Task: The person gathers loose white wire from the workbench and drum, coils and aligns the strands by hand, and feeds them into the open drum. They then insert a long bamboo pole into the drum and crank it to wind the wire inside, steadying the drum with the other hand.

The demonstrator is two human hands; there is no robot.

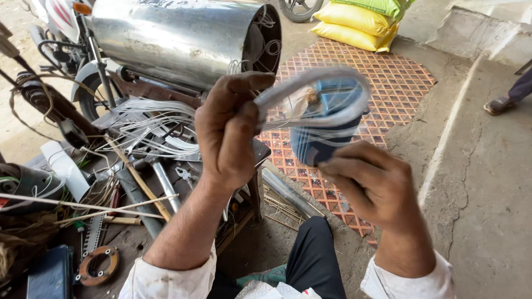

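Observation:
My left hand (226, 130) is raised in front of me, gripping one end of a grey bent strip or cable loop (310, 88) that is blurred by motion. The loop arches over a blue cylindrical part (321, 135) with thin white wires across it. My right hand (374, 182) sits below and to the right, fingers closed around the bottom of the blue part. Both white sleeve cuffs show at the bottom of the head view.
A big shiny metal drum (177, 36) lies behind my hands. A cluttered workbench (111, 182) at left holds white wires, a hammer, sticks and a rusty ring. Yellow sacks (357, 22) lie on a patterned mat. Another person's foot (501, 102) is at far right.

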